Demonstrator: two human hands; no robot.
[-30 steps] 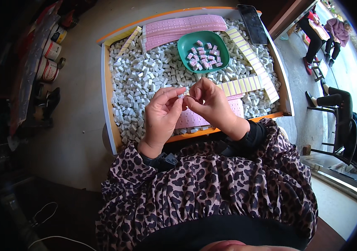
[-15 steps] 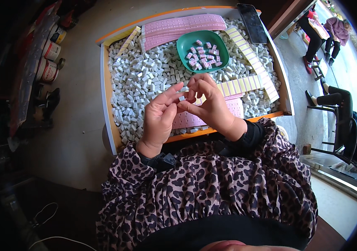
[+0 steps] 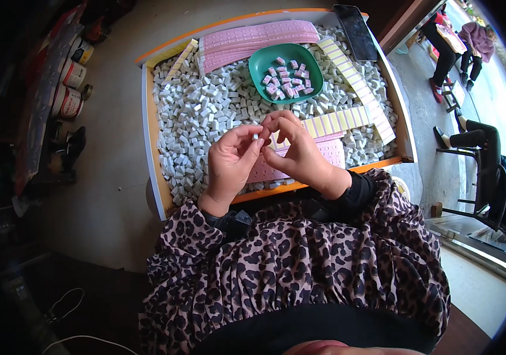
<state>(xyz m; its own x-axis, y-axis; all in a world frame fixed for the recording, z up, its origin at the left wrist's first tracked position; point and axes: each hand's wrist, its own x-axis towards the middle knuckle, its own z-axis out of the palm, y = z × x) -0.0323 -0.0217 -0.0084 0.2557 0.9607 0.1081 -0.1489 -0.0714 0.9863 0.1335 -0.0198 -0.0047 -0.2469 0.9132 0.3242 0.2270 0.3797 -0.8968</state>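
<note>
Over the near half of a shallow box, my left hand [image 3: 227, 163] pinches a small white block [image 3: 256, 136] between thumb and fingertips. Curled in close beside it is my right hand [image 3: 298, 149], its fingertips drawn together at the block's right side. Whatever those right fingers hold is too small and covered to make out. Beneath both hands lies a pink sheet with rows of small marks [image 3: 269, 171]. A strip of pale yellow labels [image 3: 339, 121] runs out to the right from behind my right hand.
Loose white blocks [image 3: 190, 118] fill the orange-edged box [image 3: 150, 133]. A green tray [image 3: 257, 59] holds several pink-wrapped blocks. Behind it are stacked pink sheets [image 3: 253, 38]; a black phone [image 3: 354, 32] rests at the far right corner. Other people sit beyond, at right.
My two hands have come closer together. The block has turned slightly in my left fingertips, and the left hand has shifted a little to the right.
</note>
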